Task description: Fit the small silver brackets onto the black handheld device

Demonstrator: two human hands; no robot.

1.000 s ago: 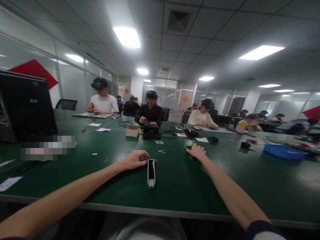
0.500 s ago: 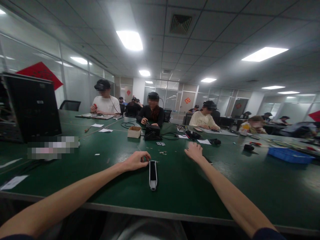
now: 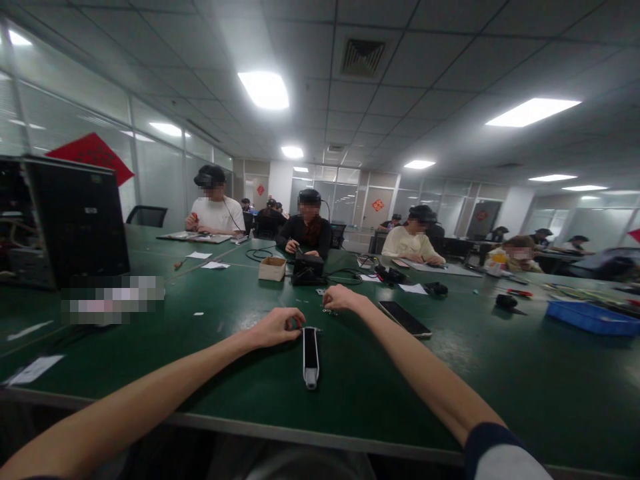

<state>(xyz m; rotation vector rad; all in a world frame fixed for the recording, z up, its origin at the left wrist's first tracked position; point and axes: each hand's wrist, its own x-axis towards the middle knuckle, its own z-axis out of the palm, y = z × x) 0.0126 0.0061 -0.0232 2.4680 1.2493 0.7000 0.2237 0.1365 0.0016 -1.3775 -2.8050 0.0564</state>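
Observation:
A long, narrow device with a white rim and a dark inside (image 3: 311,357) lies on the green table in front of me, its grey tapered end towards me. At its far end, my left hand (image 3: 280,327) rests with curled fingers. The fingertips are beside the device's upper corner, and what they pinch is too small to make out. Farther off, my right hand (image 3: 343,299) reaches down with its fingers together over small metal pieces (image 3: 329,311) scattered on the table. Anything between those fingertips is hidden.
Right of my right forearm lies a dark phone (image 3: 405,319). Beyond my hands stand a small cardboard box (image 3: 273,269) and a black box (image 3: 307,268) with cables. A blue tray (image 3: 593,318) is at the right, a computer case (image 3: 75,220) at the left. Several people sit around the table.
My right hand has moved left, from near the phone to the small metal pieces, uncovering the phone. My left hand stays at the device's far end. The view has shifted slightly.

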